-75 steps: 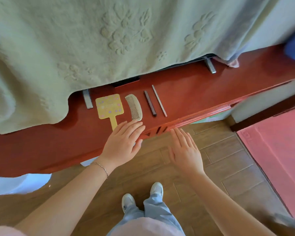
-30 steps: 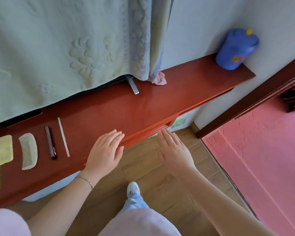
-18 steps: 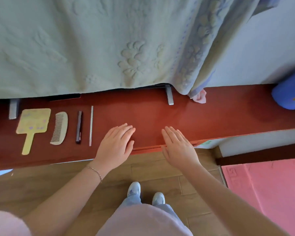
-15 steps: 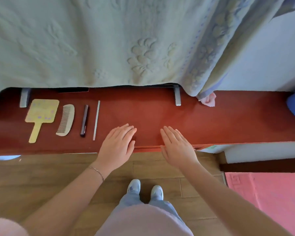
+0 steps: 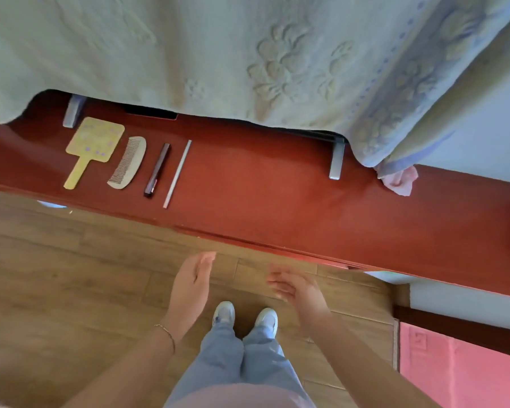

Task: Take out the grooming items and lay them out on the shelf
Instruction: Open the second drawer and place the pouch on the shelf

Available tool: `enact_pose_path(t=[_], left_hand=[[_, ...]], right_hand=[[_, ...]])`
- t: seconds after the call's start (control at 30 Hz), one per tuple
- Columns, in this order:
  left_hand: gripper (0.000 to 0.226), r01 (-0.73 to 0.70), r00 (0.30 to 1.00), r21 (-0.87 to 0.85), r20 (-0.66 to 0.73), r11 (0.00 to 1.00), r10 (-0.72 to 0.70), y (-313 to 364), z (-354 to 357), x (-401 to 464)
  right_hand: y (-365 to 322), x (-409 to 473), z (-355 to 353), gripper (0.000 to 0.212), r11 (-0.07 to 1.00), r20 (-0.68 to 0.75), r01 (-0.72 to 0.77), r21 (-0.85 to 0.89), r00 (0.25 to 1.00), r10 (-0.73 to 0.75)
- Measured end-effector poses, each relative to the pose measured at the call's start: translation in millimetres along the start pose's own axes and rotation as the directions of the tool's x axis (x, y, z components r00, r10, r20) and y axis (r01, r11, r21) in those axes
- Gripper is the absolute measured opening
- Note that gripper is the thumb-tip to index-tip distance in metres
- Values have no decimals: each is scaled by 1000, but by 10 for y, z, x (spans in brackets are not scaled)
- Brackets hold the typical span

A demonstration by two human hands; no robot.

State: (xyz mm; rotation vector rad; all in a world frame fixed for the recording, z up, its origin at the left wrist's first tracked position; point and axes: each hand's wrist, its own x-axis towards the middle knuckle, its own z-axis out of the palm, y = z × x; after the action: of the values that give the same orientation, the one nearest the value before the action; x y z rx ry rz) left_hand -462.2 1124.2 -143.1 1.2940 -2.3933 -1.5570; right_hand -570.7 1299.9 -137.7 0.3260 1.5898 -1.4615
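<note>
1. A pale green embossed towel (image 5: 189,54) hangs over the back of the scene, its lower edge draped just above the red shelf (image 5: 277,201).
2. The shelf runs across the view, sloping down to the right; the wooden floor (image 5: 56,275) lies below it.
3. Both hands are off the shelf, over the floor. The left hand (image 5: 190,285) has straight fingers held together, edge-on, holding nothing. The right hand (image 5: 295,287) is blurred; its fingers look loosely relaxed and empty.
4. Four grooming items lie in a row on the shelf's left part, apart from one another: a yellow hand mirror (image 5: 93,145), a pale comb (image 5: 128,161), a dark slim stick (image 5: 157,169) and a thin grey rod (image 5: 177,173).
5. All lie up and left of the hands, long axes pointing roughly front to back across the shelf. The left hand is nearer. The layout looks complete.
</note>
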Motion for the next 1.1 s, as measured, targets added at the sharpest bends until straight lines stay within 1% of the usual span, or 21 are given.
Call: enact_pose_path(t=[0.03, 0.07, 0.1, 0.13, 0.17, 0.2, 0.27, 0.37, 0.43, 0.53, 0.6, 0.7, 0.83, 0.93, 1.0, 1.1], left_hand=[[29, 182, 983, -136, 34, 974, -179, -61, 59, 72], [31, 354, 935, -301, 103, 885, -339, -112, 111, 175], [34, 491, 869, -466, 196, 736, -455, -163, 165, 296], [36, 580, 799, -598, 290, 552, -526, -188, 211, 412], [39, 620, 747, -677, 353, 397, -564, -222, 258, 530], [42, 628, 719, -717, 383, 305, -581, -258, 306, 649], [46, 611, 702, -761, 392, 219, -594, -312, 408, 870], [47, 552, 692, -827, 383, 106, -612, -320, 513, 1101], [40, 524, 696, -849, 380, 68, -609, -297, 536, 1140], [33, 501, 715, -864, 379, 51, -587, -277, 531, 1093], [36, 503, 718, -863, 384, 52, -581, -304, 499, 1074], [38, 533, 696, -843, 390, 70, -603, -355, 457, 1032], [33, 567, 672, -817, 388, 101, -631, -469, 411, 840], [32, 596, 646, -796, 395, 107, -653, -575, 358, 659], [31, 606, 627, -789, 393, 103, -673, -669, 336, 546], [31, 604, 595, -794, 399, 61, -698, -739, 289, 365]], right_hand=[[106, 109, -34, 29, 988, -38, -110, 107, 993, 115], [194, 225, -77, 29, 959, -82, -181, 216, 976, 203], [268, 342, -117, 26, 919, -119, -221, 327, 955, 272], [328, 459, -157, 26, 872, -152, -232, 430, 934, 324], [366, 568, -193, 27, 826, -184, -219, 520, 915, 359], [384, 673, -229, 28, 785, -221, -191, 589, 897, 383], [388, 868, -292, 22, 714, -273, -115, 690, 873, 405], [374, 1088, -351, 23, 592, -285, 2, 806, 877, 386], [410, 1162, -370, 26, 551, -288, 35, 834, 879, 380], [469, 1156, -358, 28, 568, -298, 47, 821, 885, 357], [486, 1116, -339, 29, 569, -304, 61, 820, 888, 345], [533, 1014, -324, 27, 592, -304, 44, 805, 887, 347], [671, 829, -320, 26, 600, -270, -8, 800, 888, 373], [786, 665, -298, 27, 635, -270, -50, 771, 878, 396], [868, 535, -270, 27, 648, -272, -59, 760, 875, 399], [1029, 370, -242, 30, 655, -286, -57, 753, 869, 404]])
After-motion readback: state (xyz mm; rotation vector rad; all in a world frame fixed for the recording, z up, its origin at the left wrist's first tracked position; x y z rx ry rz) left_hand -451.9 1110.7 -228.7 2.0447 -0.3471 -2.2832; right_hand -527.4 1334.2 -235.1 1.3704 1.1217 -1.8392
